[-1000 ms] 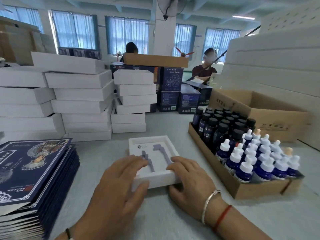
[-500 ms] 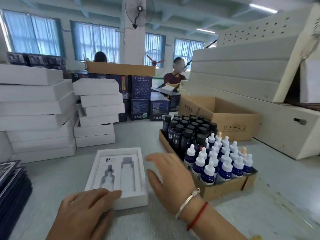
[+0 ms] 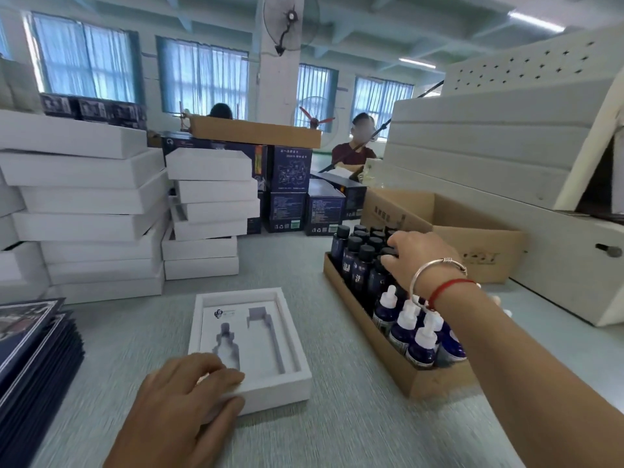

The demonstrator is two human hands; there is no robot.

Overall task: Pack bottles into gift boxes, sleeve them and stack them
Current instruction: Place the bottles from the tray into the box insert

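Note:
An open white gift box [image 3: 290, 336] lies on the table in front of me, its insert showing two bare bottle-shaped cut-outs. My left hand [image 3: 182, 403] holds the box's near left corner, fingers over the rim and thumb against the front wall. To the right stands a cardboard tray [image 3: 358, 319] packed with black-capped dark bottles [image 3: 354, 255] at the back and white-dropper blue bottles [image 3: 408, 319] at the front. My right hand [image 3: 415, 258] reaches over the tray, fingers down among the black caps; whether it grips one is hidden.
Stacks of white box lids [image 3: 87, 211] fill the left and back. Dark blue sleeves [image 3: 30, 352] are piled at the near left. An open carton [image 3: 449, 231] and white foam slabs [image 3: 489, 153] stand on the right. Two people sit beyond dark blue cartons [image 3: 290, 194].
My right hand left the gift box and moved right and forward over the bottle tray. The left hand stayed on the box's near corner. My view swung to the right.

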